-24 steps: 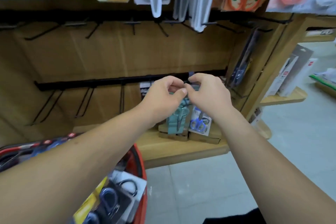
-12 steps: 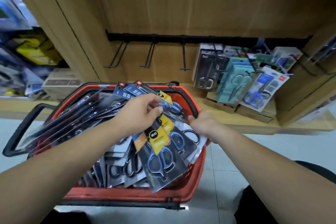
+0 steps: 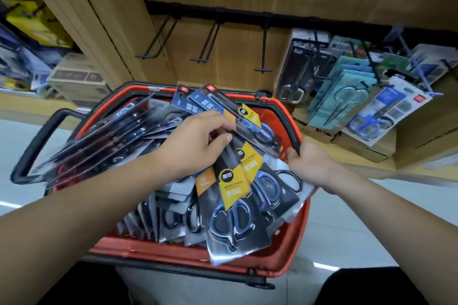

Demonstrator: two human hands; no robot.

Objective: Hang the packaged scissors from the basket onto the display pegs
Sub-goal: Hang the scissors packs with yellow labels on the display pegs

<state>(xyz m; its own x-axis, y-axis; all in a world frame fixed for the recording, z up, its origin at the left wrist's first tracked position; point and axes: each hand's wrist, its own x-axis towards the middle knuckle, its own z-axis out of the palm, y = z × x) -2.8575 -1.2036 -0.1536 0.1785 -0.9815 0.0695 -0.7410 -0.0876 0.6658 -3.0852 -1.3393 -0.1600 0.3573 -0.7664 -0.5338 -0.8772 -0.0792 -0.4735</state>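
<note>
- The packs of scissors (image 3: 233,195) fill the red basket (image 3: 173,254). A fan of them lies over its near-right corner, above the rest.
- The long axis of the fan runs from the basket's far edge, where the hang-hole tops are, down to the near edge, where the blue handles are.
- The three bare pegs (image 3: 264,49) jut from a black rail (image 3: 223,12) above and beyond the basket's far edge. They stand just left of the packs already hung (image 3: 347,96).
- The left hand (image 3: 195,148) is nearer the pegs. Its fingers and thumb are curled round the upper part of the fan, near the basket's middle.
- The right hand (image 3: 313,167) is well apart from the left, with its fingers curled over the basket's right rim. Pack edges touch its underside, and it appears to steady the basket rather than lift a pack.
</note>
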